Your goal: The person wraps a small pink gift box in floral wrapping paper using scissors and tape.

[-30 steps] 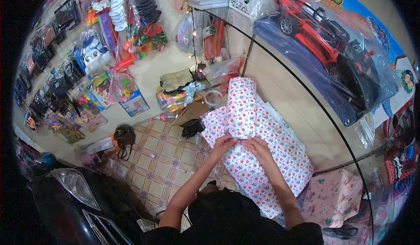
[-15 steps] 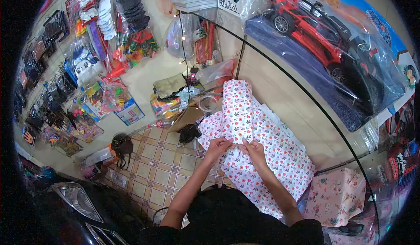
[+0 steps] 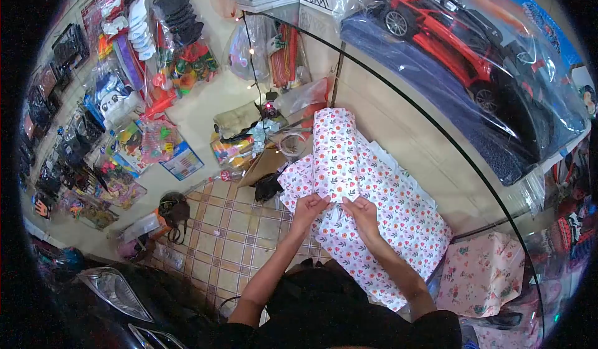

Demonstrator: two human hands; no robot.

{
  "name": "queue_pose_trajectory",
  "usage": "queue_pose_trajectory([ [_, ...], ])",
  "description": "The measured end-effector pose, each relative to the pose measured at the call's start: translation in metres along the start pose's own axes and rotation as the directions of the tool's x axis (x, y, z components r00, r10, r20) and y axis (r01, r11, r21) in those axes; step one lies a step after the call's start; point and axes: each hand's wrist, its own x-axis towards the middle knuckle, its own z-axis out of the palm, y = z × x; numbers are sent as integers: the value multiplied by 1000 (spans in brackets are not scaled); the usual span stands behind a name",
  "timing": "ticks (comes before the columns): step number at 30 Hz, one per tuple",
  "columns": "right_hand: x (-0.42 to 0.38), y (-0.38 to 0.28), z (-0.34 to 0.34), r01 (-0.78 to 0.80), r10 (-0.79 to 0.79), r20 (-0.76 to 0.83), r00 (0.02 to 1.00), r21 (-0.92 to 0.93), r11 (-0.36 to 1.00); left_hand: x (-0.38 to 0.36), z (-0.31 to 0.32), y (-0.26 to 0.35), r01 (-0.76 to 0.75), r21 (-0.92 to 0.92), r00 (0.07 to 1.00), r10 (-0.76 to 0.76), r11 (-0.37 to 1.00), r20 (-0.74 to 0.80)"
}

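White wrapping paper (image 3: pixel 405 224) with small red, orange and purple flowers lies spread in front of me. A long box-like parcel (image 3: pixel 334 146) covered in the same print rests on it, pointing away from me. At the parcel's near end, my left hand (image 3: pixel 309 210) pinches the paper with thumb and fingertips. Close beside it on the right, my right hand (image 3: pixel 362 214) is closed in a similar pinch on the paper. A small crumpled white fold shows between the two hands. What the parcel contains is hidden.
A glass edge (image 3: pixel 430 115) curves along the right, with a packaged red toy car (image 3: pixel 436 31) behind it. A pink floral parcel (image 3: pixel 483 274) stands at lower right. Packaged goods hang on the left wall. A roll of clear tape (image 3: pixel 291 143) lies beyond the paper.
The view has shifted slightly. My two hands stay at the parcel's near end, still pinching, with the fingertips a little farther apart.
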Motion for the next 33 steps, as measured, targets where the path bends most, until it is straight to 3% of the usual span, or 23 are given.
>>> queue_pose_trajectory([
  [9, 1, 4, -4, -17, 15, 26, 1000, 57, 998, -9, 18, -1, -37, -149, 978, 5, 988, -209],
  [14, 4, 2, -7, -28, 26, 34, 999, 81, 996, -10, 23, 1, -39, -136, 980, 12, 990, -198],
  [21, 16, -10, -30, -101, 126, 149, 981, -164, 981, -11, 23, -5, -45, -170, 979, 10, 984, -202],
  [26, 20, -27, -40, -204, 321, 250, 914, -402, 893, -8, 22, -18, -98, -167, 974, 60, 981, -219],
  [33, 16, -11, -32, -119, 203, 237, 950, -327, 938, -19, 36, -6, -130, -189, 958, 74, 973, -278],
])
